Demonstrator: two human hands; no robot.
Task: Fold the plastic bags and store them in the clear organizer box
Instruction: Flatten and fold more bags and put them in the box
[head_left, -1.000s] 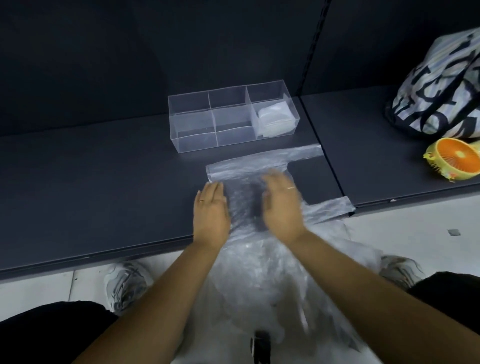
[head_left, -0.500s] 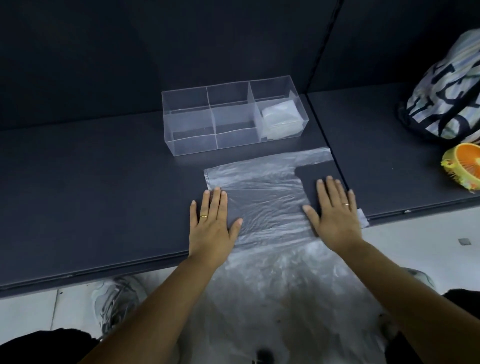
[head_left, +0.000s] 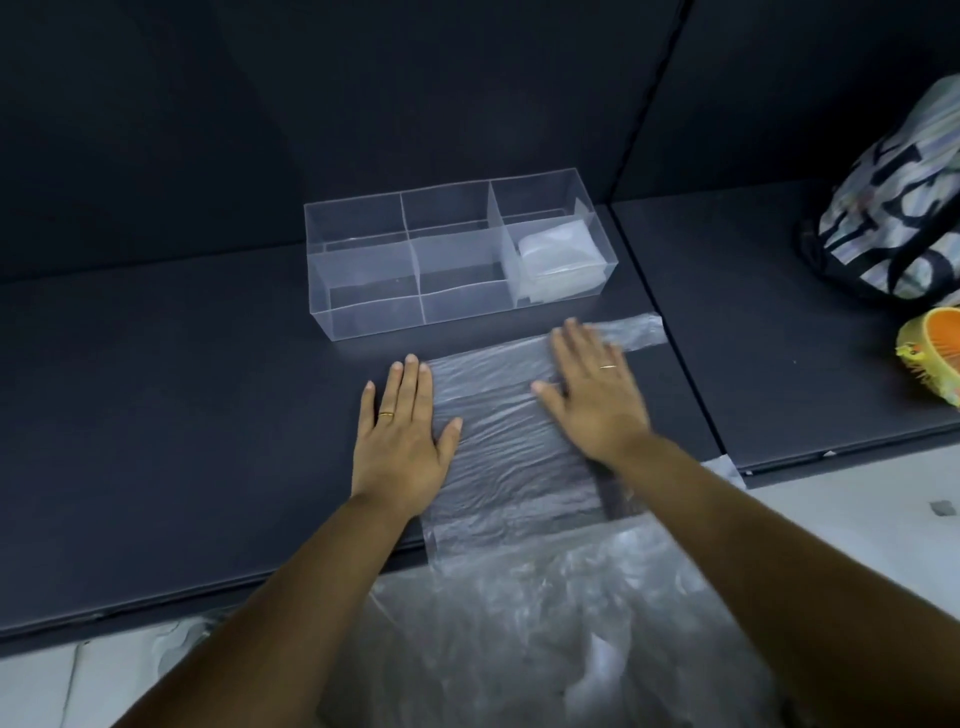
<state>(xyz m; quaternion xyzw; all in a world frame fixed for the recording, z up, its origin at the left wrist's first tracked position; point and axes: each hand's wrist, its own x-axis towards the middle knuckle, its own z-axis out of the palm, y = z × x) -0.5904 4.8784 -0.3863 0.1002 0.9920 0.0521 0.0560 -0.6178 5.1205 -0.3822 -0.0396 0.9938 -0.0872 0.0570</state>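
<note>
A thin clear plastic bag (head_left: 511, 441) lies spread flat on the dark shelf (head_left: 182, 441), its near end hanging over the front edge. My left hand (head_left: 402, 431) rests flat on the bag's left edge, fingers apart. My right hand (head_left: 592, 389) lies flat on the bag's right part, near one handle strip (head_left: 636, 330). The clear organizer box (head_left: 363, 283) stands just behind the bag, divided into compartments. A folded bag (head_left: 558, 260) sits in its right compartment. A pile of crumpled clear bags (head_left: 545, 634) lies below the shelf edge, near my lap.
A patterned black-and-white tote bag (head_left: 893, 208) and an orange-and-yellow round object (head_left: 935, 358) sit on the adjoining shelf panel at the right. A dark back wall rises behind the box. Pale floor (head_left: 857, 504) shows below the shelf's front edge.
My right hand slid from the bag's near right handle up and left onto the bag body. The left hand stayed on the left edge. The view moved closer.
</note>
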